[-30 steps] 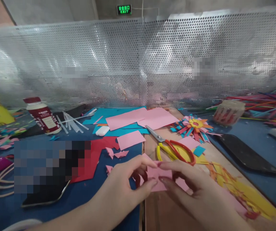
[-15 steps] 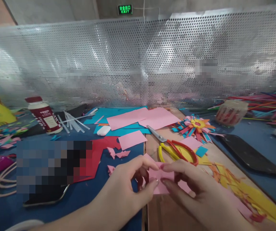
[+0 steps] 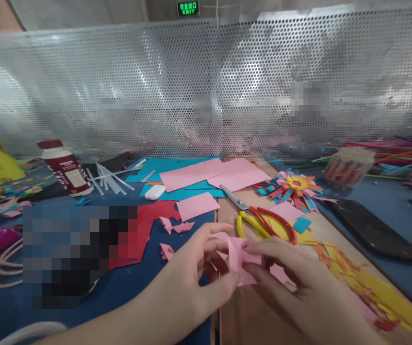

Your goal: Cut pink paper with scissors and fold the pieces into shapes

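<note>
A small piece of pink paper (image 3: 240, 263) is held in the air between my two hands, with a crease standing up along its left part. My left hand (image 3: 206, 273) pinches its left side, thumb at the lower edge; some of those fingers are hidden behind the paper. On the right side, my right hand (image 3: 285, 273) grips it between thumb and forefinger. Just beyond lie scissors (image 3: 259, 220) with red and yellow handles, blades pointing away to the left. Small folded pink paper pieces (image 3: 177, 226) rest left of my hands, near a pink rectangle (image 3: 198, 207).
Pink sheets (image 3: 240, 173) overlap blue paper (image 3: 152, 167) at the back. A bottle (image 3: 64, 167) and white sticks (image 3: 110, 179) stand or lie left. To the right are a paper flower (image 3: 294, 187), a black phone (image 3: 374, 230), a jar (image 3: 349, 167) and yellow scraps (image 3: 382, 292).
The pink paper has gone from fairly flat to bent up along a crease on its left. My left fingers have opened out slightly and shifted. The view has tilted a little.
</note>
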`<state>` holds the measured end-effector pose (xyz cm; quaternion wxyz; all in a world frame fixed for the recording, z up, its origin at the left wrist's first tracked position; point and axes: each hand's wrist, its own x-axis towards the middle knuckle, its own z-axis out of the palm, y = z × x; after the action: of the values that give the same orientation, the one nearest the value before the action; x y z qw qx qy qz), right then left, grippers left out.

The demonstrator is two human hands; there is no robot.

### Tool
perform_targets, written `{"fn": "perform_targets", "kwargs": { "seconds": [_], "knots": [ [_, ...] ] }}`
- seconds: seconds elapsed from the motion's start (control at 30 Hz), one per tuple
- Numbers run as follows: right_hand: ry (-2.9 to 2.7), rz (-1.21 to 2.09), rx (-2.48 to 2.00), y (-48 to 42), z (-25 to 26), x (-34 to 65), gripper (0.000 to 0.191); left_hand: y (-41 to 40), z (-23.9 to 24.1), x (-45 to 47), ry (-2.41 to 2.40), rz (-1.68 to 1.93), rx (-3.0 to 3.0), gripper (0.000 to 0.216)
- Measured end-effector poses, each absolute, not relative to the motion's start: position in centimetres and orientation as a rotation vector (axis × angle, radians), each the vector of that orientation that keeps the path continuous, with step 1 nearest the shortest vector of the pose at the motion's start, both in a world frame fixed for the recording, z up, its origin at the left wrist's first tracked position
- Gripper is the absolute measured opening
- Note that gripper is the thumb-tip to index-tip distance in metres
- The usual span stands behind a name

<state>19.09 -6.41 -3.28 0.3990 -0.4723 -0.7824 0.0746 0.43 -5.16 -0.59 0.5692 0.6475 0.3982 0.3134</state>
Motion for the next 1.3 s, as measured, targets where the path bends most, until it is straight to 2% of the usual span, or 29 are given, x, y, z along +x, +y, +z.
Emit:
{"fn": "perform_targets", "kwargs": {
  "seconds": [0.77,1.0,1.3],
  "knots": [
    [-2.02,0.034,-1.017,-6.2,-2.8,19.6,0.017,-4.8,-0.8,0.2,0.806,0.668,1.454,0.028],
    [-2.035,-0.081,-0.961,-6.2,-2.0,19.6,0.013,-4.8,-0.5,0.3,0.795,0.648,1.458,0.033],
    [-2.026,0.138,-1.038,-6.2,-2.1,19.4,0.015,-4.7,-0.7,0.3,0.795,0.624,1.494,0.032]
  ]
}}
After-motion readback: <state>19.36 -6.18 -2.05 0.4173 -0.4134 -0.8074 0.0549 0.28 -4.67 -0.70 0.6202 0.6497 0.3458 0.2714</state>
